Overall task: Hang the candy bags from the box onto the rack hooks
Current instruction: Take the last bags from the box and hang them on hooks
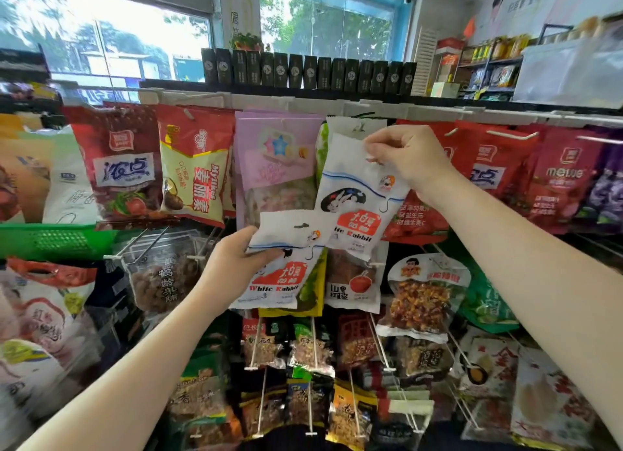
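My right hand pinches the top of a white White Rabbit candy bag and holds it up against the top row of the rack, just below another white bag that hangs on a hook there. Lower and to the left, my left hand grips a second White Rabbit bag by its left edge, tilted, with its hang hole free. The box is not in view.
The rack is packed with hanging snack bags: red bags and a pink bag on the top row, nuts and dried fruit below. Bare white hook prongs stick out at middle left. Dark boxes line the top shelf.
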Tool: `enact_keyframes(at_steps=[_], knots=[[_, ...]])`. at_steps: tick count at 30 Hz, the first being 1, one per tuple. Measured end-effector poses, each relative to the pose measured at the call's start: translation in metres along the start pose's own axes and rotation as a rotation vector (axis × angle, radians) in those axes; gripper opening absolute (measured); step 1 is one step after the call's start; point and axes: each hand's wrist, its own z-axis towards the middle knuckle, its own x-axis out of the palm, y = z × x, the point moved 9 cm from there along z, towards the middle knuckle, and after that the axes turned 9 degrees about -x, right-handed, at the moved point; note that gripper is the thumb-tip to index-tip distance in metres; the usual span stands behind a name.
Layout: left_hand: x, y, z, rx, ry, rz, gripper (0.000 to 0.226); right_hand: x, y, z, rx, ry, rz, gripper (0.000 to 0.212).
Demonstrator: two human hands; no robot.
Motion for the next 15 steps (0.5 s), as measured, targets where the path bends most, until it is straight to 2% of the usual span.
enact_keyframes(at_steps=[7,10,12,15], knots=[[0.002,-0.017,-0.002,0.018,0.050,-0.102,0.016,0.001,-0.003,0.029,0.022,-0.154,0.010,0.003],[0.006,-0.023,-0.004,0.029,0.090,-0.096,0.019,0.001,-0.012,0.040,0.085,-0.212,-0.023,0.009],[0.006,-0.022,-0.005,0.025,0.103,-0.110,0.022,-0.002,-0.024,0.043,0.159,-0.263,-0.064,0.005],[0.002,-0.015,-0.005,-0.014,0.108,-0.199,0.020,-0.006,-0.036,0.044,0.249,-0.302,-0.013,0.008]])
